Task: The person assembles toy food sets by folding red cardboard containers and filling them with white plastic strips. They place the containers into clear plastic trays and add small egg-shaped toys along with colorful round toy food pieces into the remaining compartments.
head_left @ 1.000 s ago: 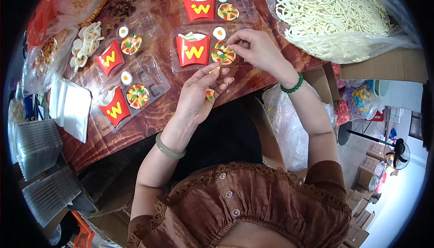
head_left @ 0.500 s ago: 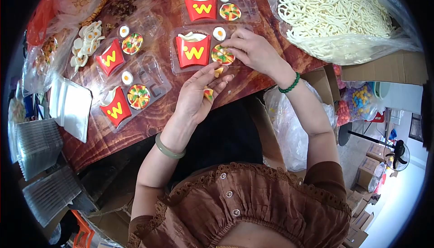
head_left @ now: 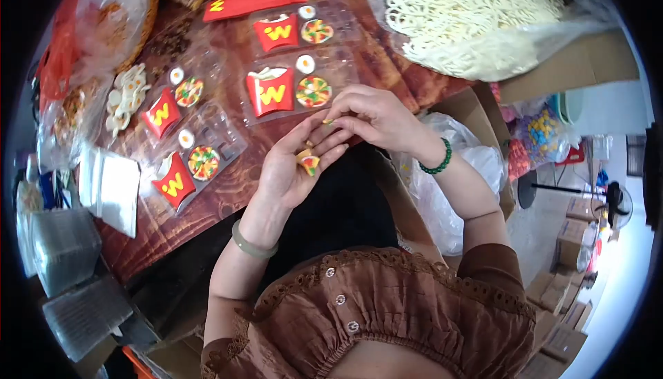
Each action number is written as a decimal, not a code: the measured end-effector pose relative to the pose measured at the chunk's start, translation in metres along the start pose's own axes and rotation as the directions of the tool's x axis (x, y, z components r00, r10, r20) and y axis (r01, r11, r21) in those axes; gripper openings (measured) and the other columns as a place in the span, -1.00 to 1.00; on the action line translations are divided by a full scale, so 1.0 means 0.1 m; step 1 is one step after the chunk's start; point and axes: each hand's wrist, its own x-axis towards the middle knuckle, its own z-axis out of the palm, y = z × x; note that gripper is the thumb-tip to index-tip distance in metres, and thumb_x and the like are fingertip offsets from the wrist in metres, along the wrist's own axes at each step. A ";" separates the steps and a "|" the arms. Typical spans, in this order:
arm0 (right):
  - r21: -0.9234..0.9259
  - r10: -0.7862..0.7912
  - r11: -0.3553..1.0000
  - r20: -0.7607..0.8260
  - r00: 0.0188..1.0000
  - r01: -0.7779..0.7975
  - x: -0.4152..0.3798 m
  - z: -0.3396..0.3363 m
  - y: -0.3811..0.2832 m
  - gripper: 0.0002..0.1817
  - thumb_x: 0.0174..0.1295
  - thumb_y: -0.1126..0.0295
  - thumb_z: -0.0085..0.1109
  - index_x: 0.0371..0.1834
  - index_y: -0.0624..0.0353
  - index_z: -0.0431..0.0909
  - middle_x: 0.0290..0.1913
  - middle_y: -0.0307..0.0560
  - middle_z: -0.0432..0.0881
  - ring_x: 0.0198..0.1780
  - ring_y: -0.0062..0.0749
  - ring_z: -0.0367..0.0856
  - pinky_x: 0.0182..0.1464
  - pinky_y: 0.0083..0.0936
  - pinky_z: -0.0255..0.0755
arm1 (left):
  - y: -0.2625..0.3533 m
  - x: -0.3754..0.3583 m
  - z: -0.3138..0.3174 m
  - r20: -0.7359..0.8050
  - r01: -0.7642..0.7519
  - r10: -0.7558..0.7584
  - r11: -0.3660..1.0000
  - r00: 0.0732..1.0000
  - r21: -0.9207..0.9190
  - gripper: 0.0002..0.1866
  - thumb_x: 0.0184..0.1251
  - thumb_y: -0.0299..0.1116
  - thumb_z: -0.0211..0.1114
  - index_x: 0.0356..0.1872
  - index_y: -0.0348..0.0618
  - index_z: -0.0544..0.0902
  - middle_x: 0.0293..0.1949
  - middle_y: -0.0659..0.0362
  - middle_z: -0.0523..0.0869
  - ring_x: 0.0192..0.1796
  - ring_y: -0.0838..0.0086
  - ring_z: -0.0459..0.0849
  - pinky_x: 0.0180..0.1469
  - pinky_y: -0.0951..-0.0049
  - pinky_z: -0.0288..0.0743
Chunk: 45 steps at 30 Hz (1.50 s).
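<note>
left hand (head_left: 293, 168) palm up, fingers half curled, cradled small pizza-slice candies (head_left: 308, 163) over near tabletop (head_left: 207, 206) edge. right hand (head_left: 369, 118) bent inward, fingertips pinched on tiny piece, too small to identify, touching left fingertips. just beyond hands: clear tray (head_left: 300, 85) with red fries box (head_left: 269, 94), round pizza candy (head_left: 313, 91), egg candy (head_left: 305, 64). similar trays left; bag of white strands (head_left: 476, 13) far right.

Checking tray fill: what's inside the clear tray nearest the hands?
The clear tray holds a red fries box, a pizza candy round and a fried-egg candy. Its near right corner is hidden behind the right hand, so anything there can't be seen.
</note>
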 end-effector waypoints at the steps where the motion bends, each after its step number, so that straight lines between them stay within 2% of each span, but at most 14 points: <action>1: 0.008 0.032 0.999 -0.051 0.998 -0.032 -0.12 -0.04 -0.07 -0.88 0.15 0.51 0.19 -0.24 0.20 0.56 -0.28 -0.12 0.57 -0.21 -0.29 0.58 -0.18 -0.48 0.45 | -0.03 -0.04 0.06 -0.014 0.017 -0.017 1.000 1.000 0.013 -0.61 0.49 -0.26 -0.11 0.19 -0.29 0.37 0.14 -0.07 0.52 0.19 0.15 0.52 0.17 0.24 0.48; 6: -0.323 -0.214 0.944 -0.457 0.863 0.063 -0.92 -0.62 -0.66 -0.86 0.12 0.63 0.20 -0.25 0.25 0.54 -0.25 -0.04 0.59 -0.31 -0.32 0.57 -0.30 -0.47 0.47 | -0.34 -0.27 -0.17 -0.192 0.194 -0.203 0.979 0.960 -0.066 -0.68 0.44 -0.32 -0.05 0.07 -0.28 0.46 0.10 -0.05 0.54 0.17 0.11 0.51 0.10 0.29 0.51; 10: -0.687 -0.590 0.707 -0.703 0.397 -0.166 -1.75 -1.41 -0.83 -0.85 0.18 0.66 0.15 -0.19 0.31 0.49 -0.11 0.03 0.54 -0.20 -0.39 0.55 -0.19 -0.62 0.51 | -0.58 -0.34 -0.21 -0.371 0.323 -0.343 0.939 0.863 -0.116 -0.77 0.44 -0.34 -0.04 -0.07 -0.25 0.48 0.03 -0.02 0.53 0.10 0.09 0.51 0.02 0.30 0.50; 12: -0.670 -0.566 0.583 -0.741 0.361 -0.460 -2.27 -1.85 -0.61 -0.83 0.22 0.63 0.12 -0.13 0.29 0.51 -0.10 -0.01 0.54 -0.19 -0.47 0.56 -0.15 -0.62 0.50 | -0.66 -0.29 -0.18 -0.384 0.308 -0.334 0.943 0.861 -0.129 -0.77 0.45 -0.33 -0.06 -0.09 -0.26 0.48 0.02 -0.03 0.53 0.10 0.08 0.50 -0.01 0.31 0.50; 14: -0.442 -0.115 0.445 -0.891 0.440 -0.779 -2.75 -2.20 -0.22 -0.80 0.25 0.51 0.14 -0.07 0.27 0.54 -0.11 -0.04 0.57 -0.21 -0.56 0.56 -0.15 -0.61 0.48 | -0.68 -0.25 -0.11 -0.298 0.309 -0.337 0.941 0.893 -0.137 -0.77 0.45 -0.33 -0.06 -0.10 -0.26 0.48 0.02 -0.03 0.53 0.09 0.09 0.50 -0.02 0.32 0.49; 16: -0.594 0.120 0.026 -0.797 0.592 -0.804 -3.42 -2.31 0.45 -0.75 0.24 0.43 0.16 -0.05 0.29 0.56 -0.27 0.03 0.60 -0.30 -0.44 0.57 -0.16 -0.54 0.46 | -0.65 -0.21 -0.06 -0.270 0.294 -0.317 0.948 0.909 -0.121 -0.78 0.44 -0.34 -0.05 -0.10 -0.26 0.48 0.02 -0.03 0.53 0.08 0.10 0.51 -0.03 0.33 0.50; 19: -0.080 0.339 0.554 -0.887 0.312 -0.829 -2.59 -1.79 0.14 -0.75 0.23 0.40 0.22 -0.08 0.28 0.59 -0.36 -0.17 0.63 -0.38 -0.63 0.55 -0.27 -0.72 0.42 | -0.54 -0.22 0.06 -0.294 0.211 -0.231 0.972 0.927 -0.101 -0.79 0.41 -0.36 -0.05 -0.08 -0.25 0.46 -0.01 -0.01 0.55 0.03 0.11 0.55 -0.03 0.34 0.49; 21: -0.004 0.292 0.863 -0.812 0.505 -0.506 -2.10 -1.38 0.15 -0.79 0.23 0.44 0.22 -0.11 0.28 0.60 -0.33 -0.23 0.63 -0.36 -0.76 0.50 -0.31 -0.78 0.38 | -0.44 -0.23 0.10 -0.285 0.177 -0.194 0.981 0.939 -0.085 -0.78 0.44 -0.35 -0.07 -0.06 -0.26 0.44 -0.03 -0.01 0.56 0.04 0.13 0.55 0.02 0.32 0.51; 25: -0.036 0.235 0.964 -0.345 0.909 -0.263 -0.92 -0.60 -0.32 -0.83 0.11 0.61 0.24 -0.21 0.27 0.63 -0.32 -0.16 0.62 -0.31 -0.59 0.55 -0.30 -0.66 0.40 | -0.21 -0.18 0.25 -0.167 0.096 -0.103 0.994 0.981 -0.051 -0.74 0.51 -0.30 -0.14 -0.06 -0.30 0.42 -0.05 -0.02 0.56 0.02 0.16 0.58 0.04 0.32 0.57; 29: 0.019 0.013 1.000 -0.248 0.969 -0.008 -0.09 -0.10 -0.33 -0.85 0.08 0.60 0.25 -0.26 0.24 0.63 -0.38 -0.13 0.61 -0.39 -0.50 0.54 -0.38 -0.66 0.35 | 0.30 -0.17 0.13 0.054 0.088 -0.081 0.987 0.995 -0.131 -0.78 0.49 -0.24 -0.02 -0.14 -0.19 0.46 -0.36 0.20 0.54 -0.52 0.55 0.42 -0.60 0.74 0.30; 33: 0.112 -0.062 0.990 -0.243 0.968 0.092 0.26 0.15 -0.21 -0.85 0.07 0.61 0.26 -0.27 0.24 0.63 -0.42 -0.13 0.58 -0.43 -0.50 0.51 -0.40 -0.64 0.35 | 1.33 -0.33 -0.09 0.055 -0.233 0.238 0.969 0.970 -0.080 -0.78 0.47 -0.15 0.03 -0.28 -0.06 0.44 -0.58 0.39 0.42 -0.66 0.61 0.31 -0.69 0.69 0.12; 39: 0.184 0.037 0.983 -0.183 0.982 -0.002 0.34 0.18 -0.11 -0.87 0.06 0.62 0.25 -0.30 0.26 0.62 -0.44 -0.14 0.58 -0.44 -0.51 0.49 -0.40 -0.67 0.31 | 3.16 -0.67 -0.72 -0.380 -0.847 0.828 0.503 0.413 0.175 -0.84 0.46 -0.40 -0.11 -0.15 -0.24 0.42 -0.23 0.09 0.55 -0.20 0.33 0.55 -0.06 0.28 0.54; 41: 0.191 0.023 0.981 -0.177 0.984 0.011 0.37 0.18 -0.06 -0.88 0.06 0.62 0.25 -0.31 0.27 0.62 -0.44 -0.13 0.58 -0.44 -0.51 0.50 -0.39 -0.66 0.32 | 3.64 -0.89 -1.00 -0.424 -0.852 0.770 0.524 0.476 -0.004 -0.79 0.41 -0.47 -0.10 -0.02 -0.26 0.39 -0.06 0.04 0.51 0.02 0.22 0.50 0.13 0.16 0.45; 45: 0.234 0.046 0.972 -0.188 0.981 -0.001 0.39 0.17 0.05 -0.89 0.07 0.61 0.25 -0.31 0.27 0.62 -0.43 -0.11 0.59 -0.43 -0.50 0.50 -0.37 -0.63 0.34 | 4.11 -1.22 -0.99 -0.428 -0.719 0.904 0.306 0.014 0.623 -0.57 0.25 -0.56 -0.01 0.19 -0.23 0.35 -0.03 0.04 0.58 0.04 0.20 0.57 0.07 0.17 0.45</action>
